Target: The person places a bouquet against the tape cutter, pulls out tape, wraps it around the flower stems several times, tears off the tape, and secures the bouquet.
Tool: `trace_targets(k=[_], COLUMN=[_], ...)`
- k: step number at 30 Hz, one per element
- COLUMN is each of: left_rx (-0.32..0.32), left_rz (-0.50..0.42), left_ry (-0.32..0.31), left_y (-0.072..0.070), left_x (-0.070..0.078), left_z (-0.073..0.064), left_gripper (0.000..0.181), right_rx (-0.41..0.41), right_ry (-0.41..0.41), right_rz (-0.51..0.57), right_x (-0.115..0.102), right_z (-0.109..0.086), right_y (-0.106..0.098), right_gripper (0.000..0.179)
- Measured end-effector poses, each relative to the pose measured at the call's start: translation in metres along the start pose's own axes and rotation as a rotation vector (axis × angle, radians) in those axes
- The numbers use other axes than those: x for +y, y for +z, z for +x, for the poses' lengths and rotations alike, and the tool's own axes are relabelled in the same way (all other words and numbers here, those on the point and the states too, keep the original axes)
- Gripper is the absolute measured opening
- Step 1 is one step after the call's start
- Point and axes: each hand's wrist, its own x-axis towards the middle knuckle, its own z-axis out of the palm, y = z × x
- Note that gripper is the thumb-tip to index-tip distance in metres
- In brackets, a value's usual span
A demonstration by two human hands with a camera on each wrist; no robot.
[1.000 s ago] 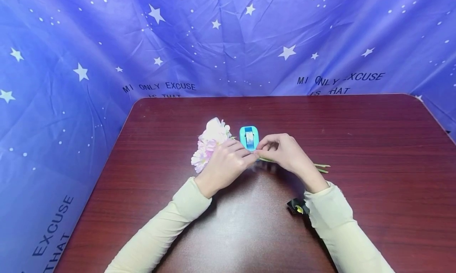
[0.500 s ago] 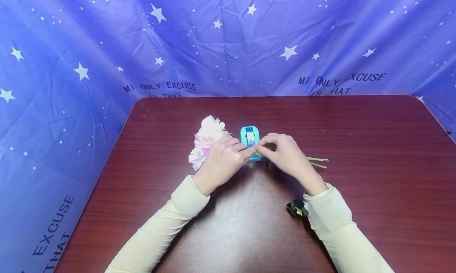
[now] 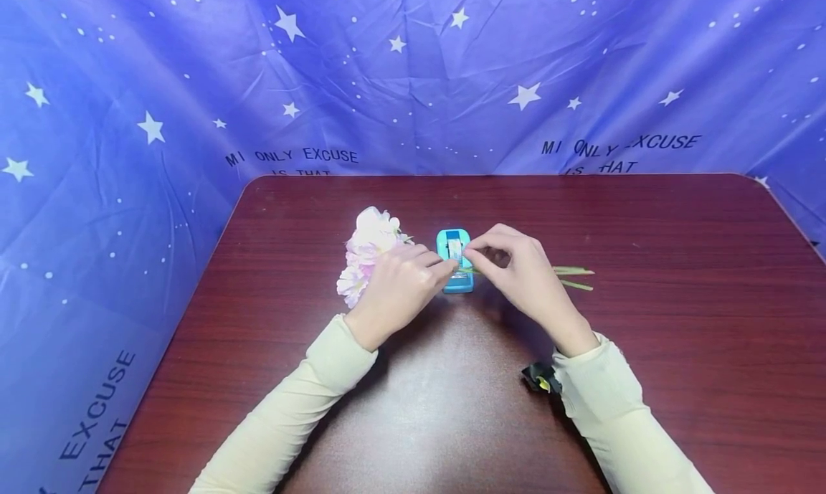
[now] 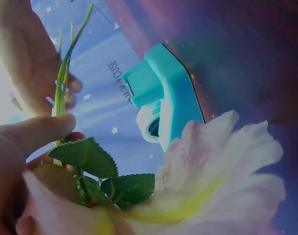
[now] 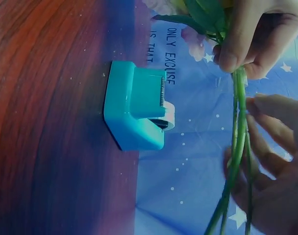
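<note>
My left hand [image 3: 406,279] pinches the green stems [image 5: 241,117] of a bunch of artificial flowers between thumb and fingers, just below the leaves [image 4: 90,159]. Pale pink and white blossoms [image 3: 364,254] spread out left of that hand. A clear, shiny band [image 5: 241,78], like tape, lies on the stems right at the left fingertips. My right hand [image 3: 525,272] is beside the stems with its fingers loosely bent and spread, fingertips close to them below the band. The stem ends show past the right wrist in the head view.
A turquoise tape dispenser [image 3: 455,279] with a roll in it stands on the dark red wooden table [image 3: 677,279], just behind the hands. Beside the right cuff lies a small black item with a yellow part [image 3: 540,379]. A blue star-printed cloth [image 3: 413,85] hangs behind the table.
The left hand and flowers have shifted slightly left and away from the body. The right fingertips have risen off the left ones, leaving a small gap, and more of the dispenser shows.
</note>
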Motion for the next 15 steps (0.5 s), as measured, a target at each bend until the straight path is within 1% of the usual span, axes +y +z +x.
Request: trace_targets(k=[2, 4, 8, 15], left_rx=[0.000, -0.002, -0.007, -0.030], left_rz=[-0.005, -0.004, 0.008, 0.026], left_ry=[-0.021, -0.035, -0.054, -0.081], left_y=[-0.0009, -0.0013, -0.0020, -0.0024], left_x=[-0.0014, -0.0027, -0.0044, -0.0058], left_z=[0.0002, 0.0001, -0.0002, -0.0006], left_gripper=[0.010, 0.010, 0.009, 0.010], right_rx=[0.042, 0.065, 0.082, 0.112], right_ry=[-0.018, -0.029, -0.044, -0.054], right_rz=[0.002, 0.010, 0.013, -0.031], right_x=[-0.0015, -0.0027, -0.0030, -0.0033], right_z=[0.0005, 0.0008, 0.0007, 0.0002], right_y=[-0.0003, -0.0005, 0.0005, 0.0034], right_gripper=[0.004, 0.004, 0.005, 0.005])
